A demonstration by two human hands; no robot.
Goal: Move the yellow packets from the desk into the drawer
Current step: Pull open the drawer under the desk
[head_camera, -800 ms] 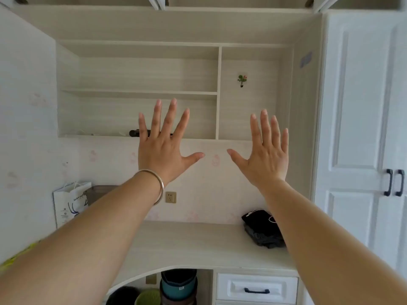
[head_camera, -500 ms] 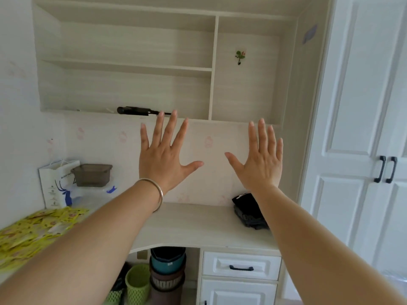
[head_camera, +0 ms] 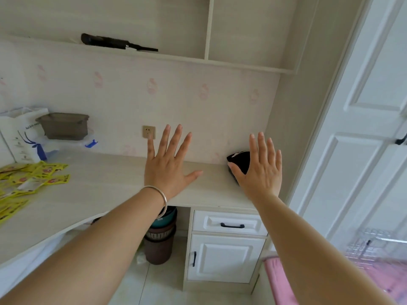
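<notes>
Several yellow packets (head_camera: 28, 179) lie spread over the left end of the pale wooden desk (head_camera: 105, 186). Under the desk's right end is a white drawer (head_camera: 229, 222) with a black handle, closed. My left hand (head_camera: 168, 166) is held up in front of me with fingers spread and straight, holding nothing, a silver bangle on its wrist. My right hand (head_camera: 261, 170) is raised the same way to the right, fingers straight, empty. Both hands hang in the air above the desk's right half, far from the packets.
A white paper bag (head_camera: 22, 137) and a brown tub (head_camera: 63, 125) stand at the back left. A black bundle (head_camera: 239, 160) sits in the desk's right corner. Stacked bins (head_camera: 160, 236) stand under the desk. A white cupboard door (head_camera: 224, 257) is below the drawer; tall white doors (head_camera: 363, 128) at right.
The view has tilted downward, so the shelves slid up and the desk, packets and drawer came into sight. Both hands stay raised and spread, now lower against the wall.
</notes>
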